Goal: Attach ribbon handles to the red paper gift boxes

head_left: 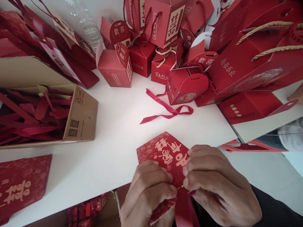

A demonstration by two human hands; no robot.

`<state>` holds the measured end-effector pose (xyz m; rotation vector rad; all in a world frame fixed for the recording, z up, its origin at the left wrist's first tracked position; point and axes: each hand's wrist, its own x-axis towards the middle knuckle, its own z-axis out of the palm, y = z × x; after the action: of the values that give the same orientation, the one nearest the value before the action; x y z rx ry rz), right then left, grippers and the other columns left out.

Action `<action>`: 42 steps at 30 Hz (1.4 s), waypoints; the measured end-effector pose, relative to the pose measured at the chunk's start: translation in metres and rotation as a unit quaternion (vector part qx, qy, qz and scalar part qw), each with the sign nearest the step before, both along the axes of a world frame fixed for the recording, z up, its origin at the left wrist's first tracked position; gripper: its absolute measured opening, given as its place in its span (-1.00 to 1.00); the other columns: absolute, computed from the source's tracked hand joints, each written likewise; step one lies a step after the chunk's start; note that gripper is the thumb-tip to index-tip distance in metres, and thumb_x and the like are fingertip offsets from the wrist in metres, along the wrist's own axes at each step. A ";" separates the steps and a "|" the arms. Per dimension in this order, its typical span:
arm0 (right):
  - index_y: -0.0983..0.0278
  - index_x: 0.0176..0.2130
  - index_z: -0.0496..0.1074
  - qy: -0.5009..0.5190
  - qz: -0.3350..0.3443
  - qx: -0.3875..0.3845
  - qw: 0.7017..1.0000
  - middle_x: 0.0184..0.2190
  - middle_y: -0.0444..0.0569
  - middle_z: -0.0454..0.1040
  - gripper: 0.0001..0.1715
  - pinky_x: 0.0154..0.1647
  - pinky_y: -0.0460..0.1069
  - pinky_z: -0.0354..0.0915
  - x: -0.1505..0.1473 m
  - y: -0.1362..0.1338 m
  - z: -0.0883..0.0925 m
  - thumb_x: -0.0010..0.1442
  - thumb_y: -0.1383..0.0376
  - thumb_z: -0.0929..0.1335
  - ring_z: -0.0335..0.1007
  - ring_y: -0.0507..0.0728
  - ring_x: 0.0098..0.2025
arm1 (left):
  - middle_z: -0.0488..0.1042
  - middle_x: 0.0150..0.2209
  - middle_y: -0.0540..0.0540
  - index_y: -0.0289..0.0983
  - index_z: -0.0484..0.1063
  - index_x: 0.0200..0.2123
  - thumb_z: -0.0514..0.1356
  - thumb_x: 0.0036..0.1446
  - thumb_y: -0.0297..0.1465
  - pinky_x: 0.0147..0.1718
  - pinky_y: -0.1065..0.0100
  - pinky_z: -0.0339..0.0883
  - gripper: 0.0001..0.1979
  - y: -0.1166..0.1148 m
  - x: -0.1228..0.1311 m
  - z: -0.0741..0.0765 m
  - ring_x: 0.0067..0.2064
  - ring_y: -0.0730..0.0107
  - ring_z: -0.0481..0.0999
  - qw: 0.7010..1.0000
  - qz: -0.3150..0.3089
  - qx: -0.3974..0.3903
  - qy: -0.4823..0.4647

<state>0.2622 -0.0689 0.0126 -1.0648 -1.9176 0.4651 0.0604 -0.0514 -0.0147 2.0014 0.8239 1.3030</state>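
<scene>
Close to my body, at the table's front edge, a red paper gift bag (163,149) with pale Chinese lettering is held in both hands. My left hand (149,192) is closed around its left side, fingers curled over the edge. My right hand (217,186) pinches a dark red ribbon (193,212) at the bag's right side. A small gold-coloured tip (181,187) shows between the two hands. The right fingertips also touch the bag's printed face. Ahead of the bag, a loose red ribbon (165,105) lies looped on the white table (113,119).
An open cardboard box (84,118) full of red ribbons and strips stands left. Flat red bags (26,186) lie at front left. Several red gift boxes (115,67) crowd the back, larger bags (255,63) the right. A clear plastic bottle (82,22) lies behind. Another person's sleeve (292,134) shows at right.
</scene>
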 end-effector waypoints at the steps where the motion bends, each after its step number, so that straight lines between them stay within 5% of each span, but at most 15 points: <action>1: 0.33 -0.18 0.45 0.002 0.000 -0.002 1.000 -0.31 -0.03 0.47 -0.86 -0.10 0.04 0.43 0.000 0.000 0.000 0.41 0.47 0.29 0.39 0.09 -0.24 | 0.58 -0.24 -0.15 -0.34 0.48 -0.17 0.24 0.27 -0.54 -0.17 0.15 0.61 -0.93 0.000 0.002 -0.001 -0.18 0.25 0.61 1.000 0.006 0.003 -0.009; 8: 0.35 -0.11 0.45 0.010 -0.001 -0.017 1.000 -0.21 -0.04 0.48 -0.88 0.10 0.03 0.37 0.000 -0.001 -0.002 0.39 0.48 0.31 0.41 0.08 -0.12 | 0.54 -0.20 -0.11 -0.35 0.49 -0.13 0.32 0.13 -0.61 -0.25 0.23 0.53 -0.77 0.002 0.015 0.001 -0.18 0.28 0.56 0.996 0.053 -0.030 -0.066; 16: 0.30 0.14 0.36 -0.021 0.000 -0.048 0.999 -0.04 -0.01 0.46 -0.67 0.28 0.00 0.25 -0.003 0.012 0.014 0.42 0.28 0.35 0.38 0.11 0.07 | 0.53 -0.16 -0.09 -0.27 0.55 -0.08 0.27 0.20 -0.60 -0.23 0.39 0.52 -0.76 0.008 0.007 0.007 -0.15 0.37 0.56 0.992 -0.001 -0.118 -0.042; 19: 0.23 0.14 0.37 -0.029 0.012 -0.061 0.998 -0.02 -0.03 0.48 -0.66 0.22 -0.03 0.29 -0.009 0.019 0.024 0.43 0.20 0.38 0.38 0.10 0.09 | 0.53 -0.08 -0.12 -0.22 0.56 0.00 0.28 0.24 -0.54 -0.17 0.34 0.52 -0.73 0.010 0.004 0.003 -0.05 0.28 0.57 0.991 -0.014 -0.124 -0.042; 22: 0.15 -0.06 0.42 0.008 0.005 -0.106 0.994 -0.15 -0.14 0.48 -0.92 0.08 -0.10 0.34 -0.011 0.023 0.032 0.43 0.28 0.38 0.41 0.03 -0.01 | 0.53 -0.13 -0.10 -0.21 0.57 -0.04 0.28 0.23 -0.59 -0.20 0.36 0.50 -0.72 0.013 0.001 -0.001 -0.10 0.31 0.56 0.991 -0.016 -0.124 -0.045; 25: 0.13 -0.16 0.38 0.065 -0.028 -0.153 0.986 -0.23 -0.18 0.42 -0.94 -0.03 -0.15 0.36 -0.007 0.025 0.035 0.42 0.31 0.36 0.42 -0.01 -0.09 | 0.54 -0.18 -0.06 -0.21 0.57 -0.08 0.28 0.22 -0.61 -0.19 0.39 0.48 -0.74 0.017 0.000 -0.004 -0.15 0.38 0.55 0.992 -0.001 -0.109 -0.057; 27: 0.10 -0.11 0.40 0.077 -0.035 -0.165 0.983 -0.19 -0.18 0.43 -0.95 -0.03 -0.16 0.36 -0.005 0.027 0.037 0.43 0.29 0.36 0.42 -0.01 -0.06 | 0.54 -0.17 -0.05 -0.19 0.58 -0.08 0.28 0.23 -0.60 -0.18 0.41 0.49 -0.74 0.019 0.000 -0.005 -0.15 0.41 0.56 0.992 0.001 -0.109 -0.059; 31: 0.08 0.21 0.34 0.007 0.017 -0.174 0.984 0.07 -0.10 0.45 -0.53 0.15 -0.10 0.34 -0.007 0.032 0.040 0.37 0.22 0.44 0.38 0.06 0.12 | 0.54 -0.15 -0.06 -0.13 0.61 -0.01 0.26 0.27 -0.54 -0.21 0.42 0.51 -0.71 0.023 -0.001 -0.004 -0.14 0.39 0.56 0.991 -0.023 -0.123 -0.055; 36: 0.19 -0.10 0.47 0.071 0.040 -0.170 0.982 -0.15 -0.13 0.52 -0.95 -0.02 -0.12 0.41 -0.015 0.038 0.042 0.42 0.32 0.37 0.46 0.02 -0.04 | 0.58 -0.15 -0.07 -0.07 0.63 -0.02 0.29 0.26 -0.49 -0.29 0.47 0.53 -0.72 0.025 -0.003 0.000 -0.16 0.38 0.61 0.987 -0.003 -0.153 -0.043; 42: 0.24 0.11 0.47 0.109 0.036 -0.247 0.962 0.04 -0.04 0.53 -0.66 -0.11 -0.13 0.48 -0.025 0.052 0.058 0.40 0.18 0.41 0.51 0.05 0.01 | 0.62 -0.23 -0.10 -0.18 0.65 -0.20 0.37 0.20 -0.23 -0.36 0.39 0.55 -0.83 0.024 0.004 0.009 -0.24 0.26 0.64 0.950 0.069 -0.288 -0.094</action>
<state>0.2368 -0.0167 0.0705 -1.1964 -1.6841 1.0993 0.0645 -0.0278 -0.0053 1.3604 1.1142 1.1356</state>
